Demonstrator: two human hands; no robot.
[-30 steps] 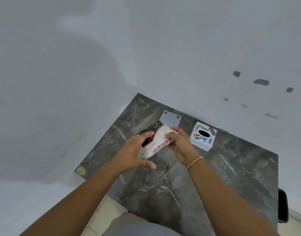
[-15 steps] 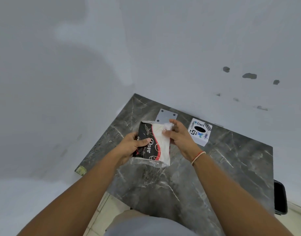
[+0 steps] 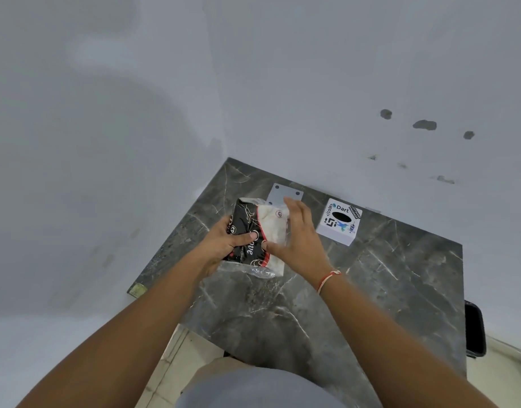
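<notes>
Two hands: both are working on one tissue pack [image 3: 253,228], which they are holding in the air over the far left part of the table [image 3: 371,290], just left of the frame's centre.
Change, right hand [image 3: 300,240]: half a second ago its fingertips were pinching the pack's white upper end. Now it is lying lower, along the pack's right edge.
Change, pack: a second ago it was showing mostly white between the hands. Now its black, red and white face is pointing at the camera.
Left hand [image 3: 221,245]: it is still gripping the pack's left edge, with the thumb [image 3: 241,238] lying across the black print.
Right hand now: it is resting open, fingers stretching out nearly straight and thumb [image 3: 268,246] pressing the front by the red band. Whether the fingers are reaching behind the edge is not showing.
Pack between hands: it is touching both, with a clear plastic end hanging below them.
Wrist: a thread bracelet [image 3: 328,278] is circling the right wrist.
Surface: the table is showing dark grey marble veining. A white box [image 3: 338,222] with stickers is standing just right of the right hand, and a white plate [image 3: 285,191] with holes is lying beyond the fingertips.
Room: pale walls [image 3: 106,142] are meeting in a corner behind the table, with dark marks [image 3: 424,125] showing at upper right. Floor tiles [image 3: 171,363] are showing at lower centre.
</notes>
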